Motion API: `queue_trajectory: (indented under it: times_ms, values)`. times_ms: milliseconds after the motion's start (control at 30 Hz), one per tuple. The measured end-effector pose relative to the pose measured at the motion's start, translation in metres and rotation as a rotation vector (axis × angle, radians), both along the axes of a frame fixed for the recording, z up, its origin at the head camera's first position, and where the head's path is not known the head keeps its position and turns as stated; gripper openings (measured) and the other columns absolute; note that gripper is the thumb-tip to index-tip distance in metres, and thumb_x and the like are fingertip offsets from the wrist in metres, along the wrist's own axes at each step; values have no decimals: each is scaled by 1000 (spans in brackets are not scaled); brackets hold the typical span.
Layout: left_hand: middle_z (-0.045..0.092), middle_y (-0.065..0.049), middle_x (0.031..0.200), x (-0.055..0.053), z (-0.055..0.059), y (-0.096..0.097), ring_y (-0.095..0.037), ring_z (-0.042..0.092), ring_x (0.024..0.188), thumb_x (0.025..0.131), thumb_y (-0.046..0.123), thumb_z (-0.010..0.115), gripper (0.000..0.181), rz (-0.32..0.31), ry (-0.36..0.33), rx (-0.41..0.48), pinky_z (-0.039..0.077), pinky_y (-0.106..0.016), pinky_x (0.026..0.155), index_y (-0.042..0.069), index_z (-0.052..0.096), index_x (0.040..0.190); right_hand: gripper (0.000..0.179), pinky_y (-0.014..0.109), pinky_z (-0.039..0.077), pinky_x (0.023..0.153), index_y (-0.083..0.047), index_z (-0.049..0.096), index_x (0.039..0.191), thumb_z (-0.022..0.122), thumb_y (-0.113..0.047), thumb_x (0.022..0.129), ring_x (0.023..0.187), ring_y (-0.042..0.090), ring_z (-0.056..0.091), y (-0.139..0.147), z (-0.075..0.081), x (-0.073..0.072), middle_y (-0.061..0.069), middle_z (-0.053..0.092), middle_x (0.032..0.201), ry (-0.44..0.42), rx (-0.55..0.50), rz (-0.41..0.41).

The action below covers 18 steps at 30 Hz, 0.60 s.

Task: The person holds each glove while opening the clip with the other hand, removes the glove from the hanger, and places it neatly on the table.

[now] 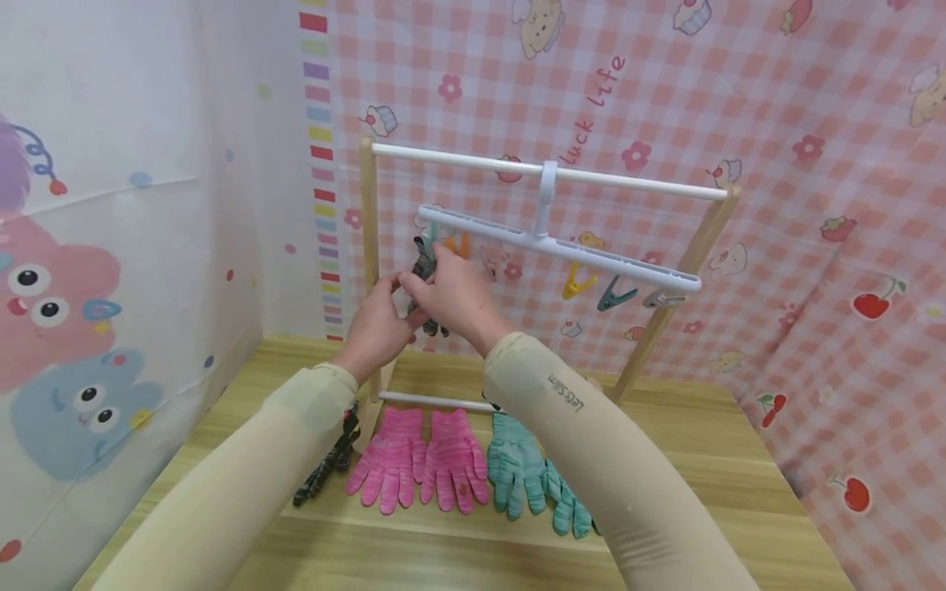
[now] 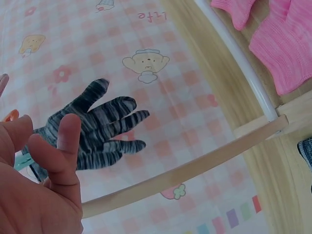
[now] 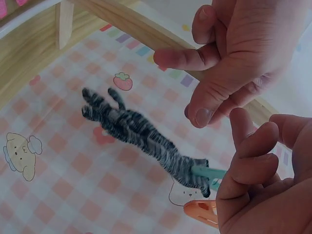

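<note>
A black-and-grey striped knit glove (image 2: 112,122) hangs fingers down near the left end of the white clip hanger (image 1: 488,228). A mint-green clip (image 3: 208,171) bites its cuff. My right hand (image 1: 461,295) is at that clip, fingers curled over its handle end, which they partly hide. Close beside it, my left hand (image 1: 377,324) has loosely bent fingers with nothing between them; in the right wrist view they are apart from the glove. An orange clip (image 3: 201,212) hangs next to the green one.
The hanger hooks over the white bar of a wooden rack (image 1: 369,213). Yellow (image 1: 576,283), teal (image 1: 615,295) and grey (image 1: 663,299) clips hang at its right. Pink gloves (image 1: 392,460), mint-green gloves (image 1: 517,468) and another dark glove (image 1: 332,460) lie on the wooden table (image 1: 709,492).
</note>
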State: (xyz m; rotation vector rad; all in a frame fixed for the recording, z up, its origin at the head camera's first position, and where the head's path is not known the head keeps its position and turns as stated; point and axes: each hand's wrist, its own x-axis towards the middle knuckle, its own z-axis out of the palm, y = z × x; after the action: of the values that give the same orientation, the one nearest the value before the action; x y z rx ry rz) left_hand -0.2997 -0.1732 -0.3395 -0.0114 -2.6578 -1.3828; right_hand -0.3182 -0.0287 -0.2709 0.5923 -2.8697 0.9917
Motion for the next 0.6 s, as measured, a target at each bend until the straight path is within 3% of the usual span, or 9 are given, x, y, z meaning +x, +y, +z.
queue_trajectory:
  times_ms: [100, 233, 300, 367, 400, 533, 600]
  values:
    - [43, -12, 170, 0, 1, 1, -25, 76, 91, 106, 36, 67, 79, 4, -10, -6, 58, -41, 82, 15, 25, 169, 83, 36, 61, 74, -11, 23, 171, 60, -50, 107, 72, 17, 73, 2, -1, 1, 2, 76, 86, -33, -20, -3]
    - [36, -11, 174, 1, 1, 2, -29, 78, 99, 105, 42, 67, 82, -3, -8, -17, 60, -45, 90, 11, 24, 169, 82, 37, 62, 74, -12, 27, 170, 63, -49, 106, 69, 16, 72, 8, -4, 0, 2, 76, 89, -16, -66, -10]
    - [35, -11, 175, 2, 1, 3, -30, 78, 101, 105, 44, 67, 83, -10, -4, -18, 60, -47, 94, 10, 25, 169, 79, 38, 62, 79, -11, 30, 169, 64, -47, 106, 70, 15, 73, 13, -6, 0, 1, 77, 91, 12, -87, -20]
    - [36, -11, 174, 3, 1, 3, -31, 78, 103, 105, 44, 67, 82, -18, 1, -19, 60, -48, 96, 9, 27, 168, 74, 38, 59, 100, -9, 37, 165, 64, -44, 106, 70, 14, 73, 17, -7, 1, 1, 79, 90, 62, -104, -33]
    - [37, -11, 173, 4, 1, 4, -31, 78, 103, 106, 43, 66, 80, -22, 5, -21, 60, -48, 96, 9, 28, 167, 69, 38, 59, 101, -9, 42, 163, 64, -43, 107, 70, 13, 73, 19, -8, 1, 0, 80, 89, 90, -113, -39]
    - [42, -11, 170, 4, 0, 4, -31, 79, 101, 107, 40, 66, 73, -35, 16, -32, 60, -49, 96, 9, 33, 164, 50, 32, 59, 86, -9, 61, 147, 64, -38, 107, 69, 16, 71, 31, -5, 4, 2, 80, 89, 191, -195, -59]
    - [43, -12, 169, 4, -1, 4, -30, 79, 100, 107, 41, 66, 72, -39, 19, -43, 59, -49, 98, 8, 35, 163, 41, 30, 52, 61, -9, 68, 138, 65, -36, 107, 70, 19, 72, 38, -2, 4, 4, 80, 87, 224, -265, -61]
